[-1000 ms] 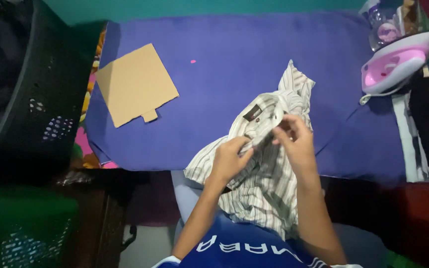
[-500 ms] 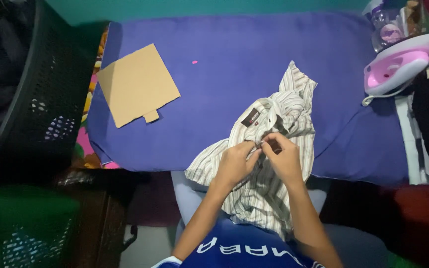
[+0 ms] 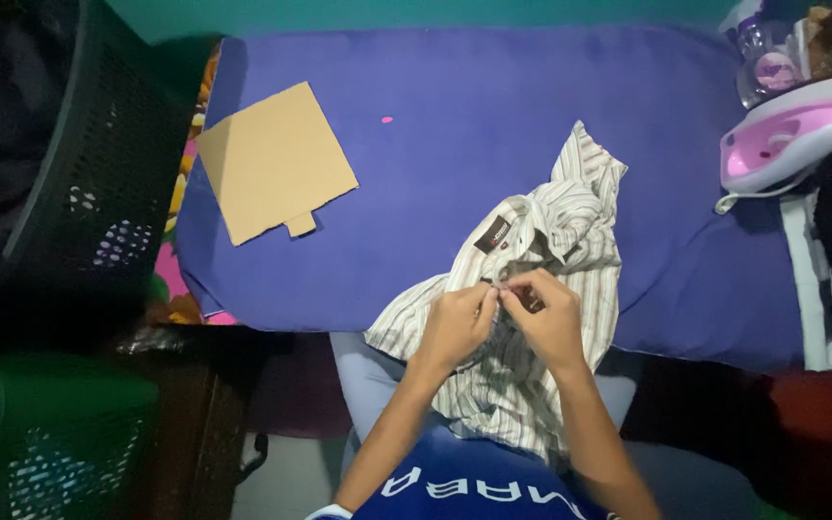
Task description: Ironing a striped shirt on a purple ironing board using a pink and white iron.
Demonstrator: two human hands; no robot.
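A: Report finger state.

B: The fingertips (image 3: 499, 292) of both hands meet at one spot on the striped shirt (image 3: 522, 385), pinched nearly closed on the front placket just below the collar. What sits between them, likely a button, is too small to tell. The left hand (image 3: 456, 327) and right hand (image 3: 549, 323) touch each other at the thumbs.

A: Location of the garment?

B: The shirt lies crumpled at the near edge of the purple ironing pad (image 3: 455, 173), collar up with its dark label (image 3: 493, 234) showing. The lower part hangs off the edge toward the person's lap.

A: Surroundings?

B: A notched cardboard folding board (image 3: 272, 159) lies well apart to the left. A pink-and-white iron (image 3: 787, 135) rests at the far right edge. A dark laundry basket (image 3: 98, 164) stands left of the pad.

A: Failure modes?

B: In my judgement, the overhanging fabric could drag the shirt off the pad if the pinch releases. The bunched cloth could also let the placket edges misalign, so a fastening catches the wrong hole. The iron's perch near the edge looks vulnerable to a tug on the pad.
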